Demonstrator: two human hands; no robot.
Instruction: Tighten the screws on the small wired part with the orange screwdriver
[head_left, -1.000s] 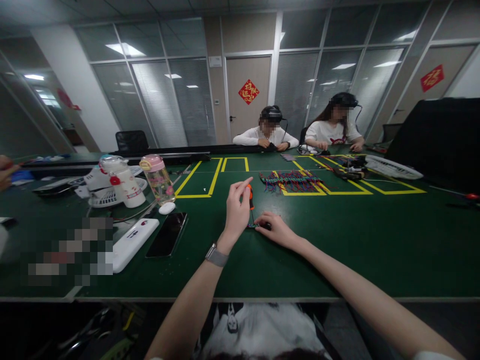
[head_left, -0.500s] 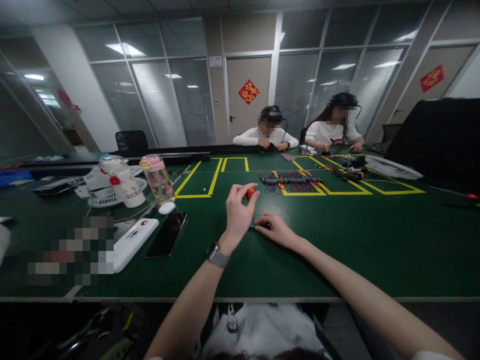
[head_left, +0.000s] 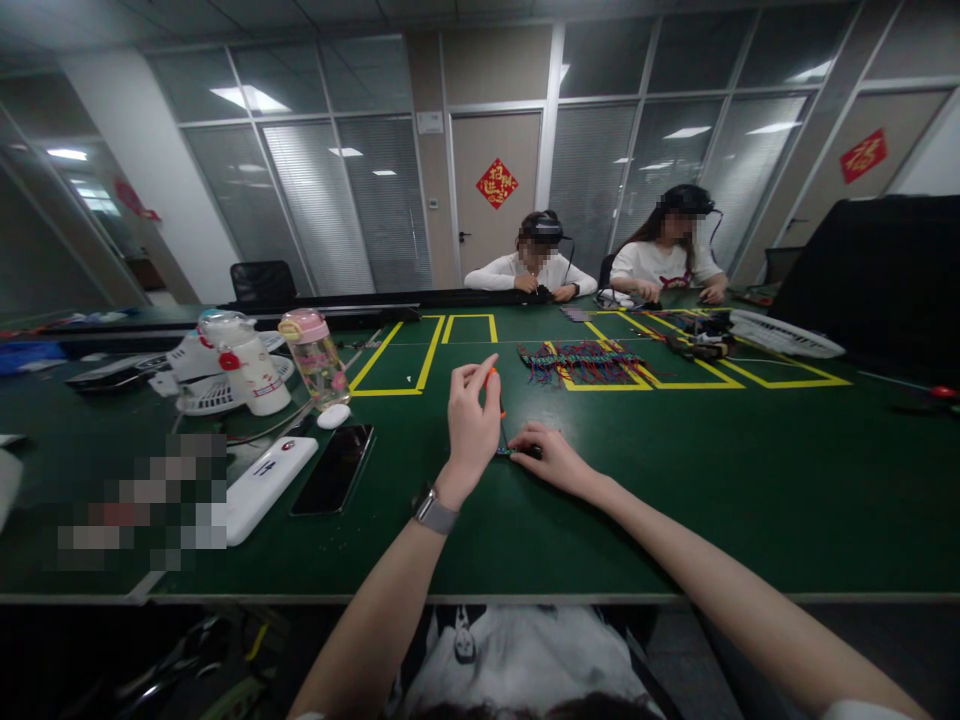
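Observation:
My left hand [head_left: 472, 425] is closed round the orange handle of a small screwdriver [head_left: 495, 385] held upright, its tip down on a small dark part [head_left: 517, 452] on the green table [head_left: 675, 500]. A grey watch sits on that wrist. My right hand [head_left: 553, 457] lies low on the table with its fingers pinched on the dark part, holding it in place just right of the screwdriver tip. Most of the part is hidden under the fingers.
A black phone [head_left: 334, 468] and a white flat device [head_left: 262, 487] lie to the left, with a white mouse [head_left: 334, 416], a pink-lidded bottle [head_left: 315, 358] and a white fan [head_left: 225, 370] behind. A bundle of coloured wires [head_left: 581, 360] lies ahead. Two people sit opposite.
My left hand's fingers have shifted round the screwdriver handle, covering more of the orange grip. The right hand has stayed on the part.

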